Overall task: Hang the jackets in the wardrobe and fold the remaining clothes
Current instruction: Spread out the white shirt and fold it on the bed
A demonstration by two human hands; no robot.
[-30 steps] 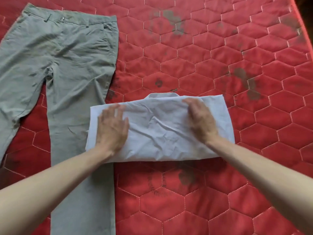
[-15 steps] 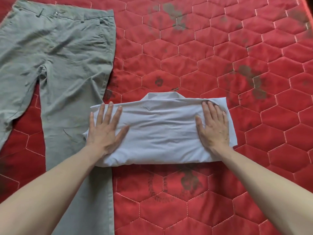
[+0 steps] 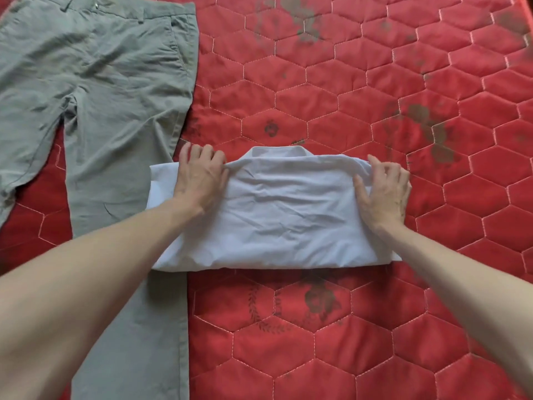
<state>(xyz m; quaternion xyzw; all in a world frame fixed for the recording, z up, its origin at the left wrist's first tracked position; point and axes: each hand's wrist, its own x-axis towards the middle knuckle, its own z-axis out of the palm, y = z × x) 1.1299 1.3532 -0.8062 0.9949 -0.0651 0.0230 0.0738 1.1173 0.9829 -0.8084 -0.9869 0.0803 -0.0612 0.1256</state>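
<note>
While both bare forearms are reaching forward across a red quilted mattress cover stitched in hexagons point(image 3: 375, 90), the person's hands are working at the far edge of a pale blue folded cotton shirt point(image 3: 282, 217). That shirt is lying as a wide, creased rectangle near the middle of the bed, its collar point(image 3: 278, 151) poking out along the far side. Its left end is overlapping the nearer leg of a pair of grey-green woven trousers point(image 3: 115, 111), which are lying flat and unfolded along the left side of the bed, waistband at the top of the view and one leg running down to the bottom edge.

The left hand point(image 3: 199, 180) is lying on the shirt's far left corner with its fingers curled over the edge; the fabric is bunching up just beside the fingertips, so it seems to be gripping the cloth, though the pinch itself is hidden under the hand. The right hand point(image 3: 385, 192) is sitting at the far right corner, fingers bent over the folded edge and thumb pressing on top, clasping the shirt's upper layer there.

Dark faded floral prints are showing here and there on the red cover.
</note>
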